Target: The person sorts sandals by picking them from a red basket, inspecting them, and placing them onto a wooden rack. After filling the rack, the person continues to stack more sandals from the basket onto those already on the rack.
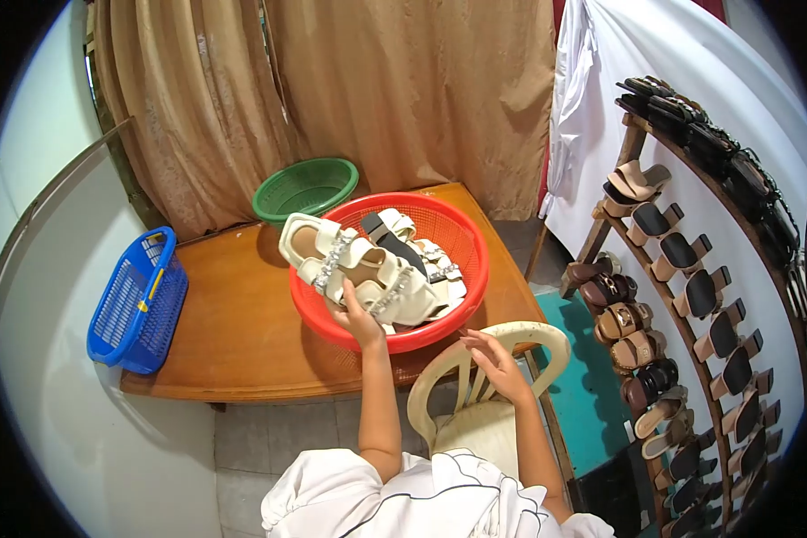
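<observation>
My left hand (359, 320) is closed around a pair of cream sandals (327, 247) with shiny decorated straps, raised at the left side of a red plastic basket (481, 260). The thumb lies over the nearer sandal. Inside the basket lie more white sandals (448, 273), one turned so its black sole (394, 242) shows. Just past the basket's front rim, my right hand (498, 363) hovers over the back of a cream plastic chair (547, 345), fingers apart and holding nothing.
The basket stands on a wooden table (233, 314). Behind it sits a green basin (305, 188); a blue basket (139, 300) is at the left end. Racks of sandals (681, 260) rise on the right, and brown curtains (412, 90) hang behind the table.
</observation>
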Tool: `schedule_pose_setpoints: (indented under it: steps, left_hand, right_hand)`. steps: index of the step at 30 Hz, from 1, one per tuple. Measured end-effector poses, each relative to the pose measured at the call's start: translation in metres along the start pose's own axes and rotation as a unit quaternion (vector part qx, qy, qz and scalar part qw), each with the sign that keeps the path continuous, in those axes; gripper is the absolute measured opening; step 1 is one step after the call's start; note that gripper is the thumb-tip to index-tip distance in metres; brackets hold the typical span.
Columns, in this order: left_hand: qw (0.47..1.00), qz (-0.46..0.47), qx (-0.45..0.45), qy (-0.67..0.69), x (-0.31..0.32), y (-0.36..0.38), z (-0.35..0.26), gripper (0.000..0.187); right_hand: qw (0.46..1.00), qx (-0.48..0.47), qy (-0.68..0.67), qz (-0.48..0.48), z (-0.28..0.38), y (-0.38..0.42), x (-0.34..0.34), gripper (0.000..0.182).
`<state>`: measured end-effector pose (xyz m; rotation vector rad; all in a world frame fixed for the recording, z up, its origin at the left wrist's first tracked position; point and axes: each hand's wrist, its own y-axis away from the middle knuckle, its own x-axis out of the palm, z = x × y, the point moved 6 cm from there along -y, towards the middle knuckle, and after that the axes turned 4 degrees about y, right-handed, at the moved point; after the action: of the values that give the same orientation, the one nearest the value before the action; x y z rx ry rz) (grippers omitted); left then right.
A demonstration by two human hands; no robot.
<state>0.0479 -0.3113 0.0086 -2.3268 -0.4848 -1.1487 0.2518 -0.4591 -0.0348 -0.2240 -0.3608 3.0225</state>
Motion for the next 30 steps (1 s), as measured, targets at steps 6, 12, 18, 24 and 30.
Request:
schedule_pose_setpoints:
  steps: [6, 12, 18, 24, 30]
  left_hand:
    - [0.980, 0.083, -0.180, 0.028, 0.018, 0.080, 0.018, 0.038]
    - [0.941, 0.215, -0.262, 0.004, 0.017, 0.117, 0.035, 0.043]
    - [0.854, 0.273, -0.378, 0.229, 0.022, 0.132, 0.037, 0.081]
    - [0.774, 0.262, -0.457, 0.351, 0.064, 0.138, 0.009, 0.080]
    - [0.782, 0.181, -0.517, 0.297, 0.051, 0.137, 0.025, 0.068]
  right_hand:
    - [0.992, -0.016, -0.108, -0.067, 0.018, 0.027, -0.012, 0.041]
    - [0.977, -0.043, -0.084, -0.189, 0.022, 0.058, -0.025, 0.023]
    - [0.975, -0.002, -0.127, -0.183, 0.020, 0.082, -0.027, 0.025]
    - [0.961, 0.024, -0.191, -0.197, 0.014, 0.108, -0.029, 0.028]
    - [0.942, 0.035, -0.227, -0.246, 0.015, 0.137, -0.051, 0.031]
